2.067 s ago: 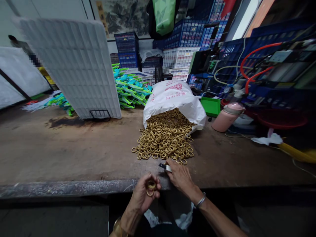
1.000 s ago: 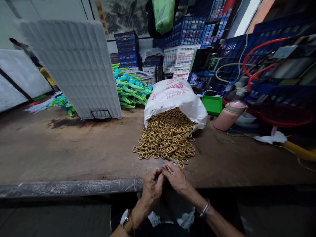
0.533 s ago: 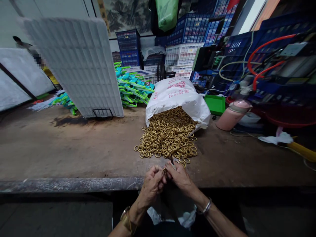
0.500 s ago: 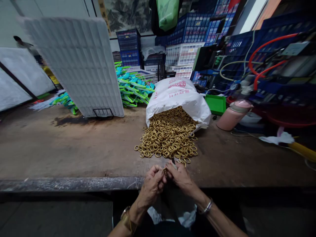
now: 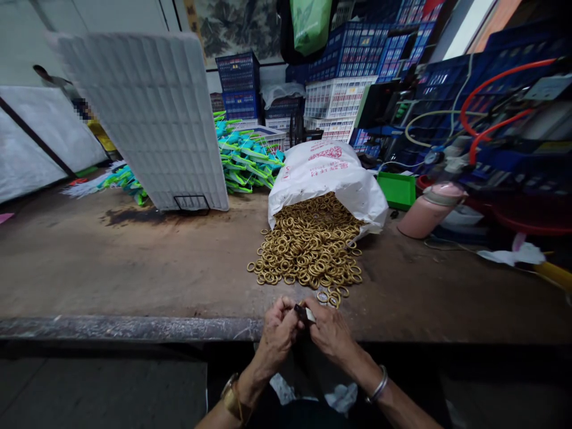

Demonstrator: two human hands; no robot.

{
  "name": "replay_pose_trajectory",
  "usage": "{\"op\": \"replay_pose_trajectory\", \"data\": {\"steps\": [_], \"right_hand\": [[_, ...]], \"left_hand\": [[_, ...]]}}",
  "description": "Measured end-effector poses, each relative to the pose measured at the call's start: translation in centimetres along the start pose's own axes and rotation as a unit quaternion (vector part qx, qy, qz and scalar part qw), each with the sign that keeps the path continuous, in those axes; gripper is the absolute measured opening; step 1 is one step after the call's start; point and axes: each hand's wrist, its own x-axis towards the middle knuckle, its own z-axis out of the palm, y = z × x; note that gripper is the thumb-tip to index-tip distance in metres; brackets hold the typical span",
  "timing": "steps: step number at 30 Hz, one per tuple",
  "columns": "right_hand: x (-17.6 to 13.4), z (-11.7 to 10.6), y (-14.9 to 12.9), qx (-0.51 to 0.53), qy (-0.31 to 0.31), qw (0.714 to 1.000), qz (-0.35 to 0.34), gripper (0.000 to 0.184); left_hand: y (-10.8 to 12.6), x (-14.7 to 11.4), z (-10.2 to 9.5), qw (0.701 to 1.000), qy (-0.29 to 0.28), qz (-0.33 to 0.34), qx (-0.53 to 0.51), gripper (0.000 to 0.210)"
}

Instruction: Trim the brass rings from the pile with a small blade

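At the table's front edge my two hands meet. My left hand (image 5: 277, 333) is closed in a pinch on a gold ring, which the fingers now mostly hide. My right hand (image 5: 329, 326) grips a small dark tool with a white part (image 5: 305, 314); its tip points toward the left fingertips. The tool's exact kind does not show. Just beyond the hands lies a heap of gold rings (image 5: 308, 256), spilling from the mouth of a white woven sack (image 5: 324, 173) that rests on its side. A few loose rings (image 5: 329, 297) lie closest to my right hand.
On the wooden table (image 5: 179, 268) a grey ribbed panel (image 5: 147, 119) stands at left, with green and blue plastic pieces (image 5: 248, 155) behind it. A pink bottle (image 5: 426, 208) and green tray (image 5: 397, 189) are at right. Stacked crates (image 5: 342, 95) fill the back; a person (image 5: 60, 83) is far left.
The dark tool in my right hand has tilted from pointing away to pointing left, across the left fingertips. The gold ring seen between the fingers is now mostly covered. The view shifts slightly.
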Motion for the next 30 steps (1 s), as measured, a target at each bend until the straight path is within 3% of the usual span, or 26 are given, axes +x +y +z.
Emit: {"op": "replay_pose_trajectory", "data": {"steps": [6,8,11,13,16,19,21,30], "right_hand": [[0.5,-0.5,0.9,-0.085,0.009,0.993,0.087,0.03],[0.7,-0.5,1.4,-0.045,0.021,0.994,0.098,0.025],[1.1,-0.1,1.7,0.098,0.054,0.991,0.078,0.011],[1.3,0.2,1.5,0.218,0.054,0.97,0.089,0.02],[1.4,0.6,0.8,0.372,-0.025,0.919,0.127,0.033],[1.0,0.4,-0.1,0.47,-0.111,0.865,0.136,0.04],[0.7,0.1,-0.6,0.497,-0.127,0.849,0.13,0.042],[0.8,0.9,-0.3,0.462,-0.078,0.876,0.114,0.027]], "left_hand": [[0.2,-0.4,-0.1,1.0,-0.002,-0.014,-0.002,0.033],[0.0,-0.4,-0.3,0.999,-0.014,-0.022,-0.02,0.031],[-0.3,-0.5,-0.5,0.997,-0.028,-0.034,-0.061,0.03],[-0.4,-0.5,-0.4,0.993,-0.043,-0.036,-0.099,0.03],[-0.4,-0.4,-0.4,0.984,-0.074,-0.042,-0.154,0.027],[-0.3,-0.2,-0.4,0.979,-0.077,-0.052,-0.18,0.028],[-0.2,-0.1,-0.5,0.98,-0.062,-0.058,-0.178,0.031],[-0.8,-0.1,-0.8,0.991,-0.006,-0.073,-0.111,0.039]]}}
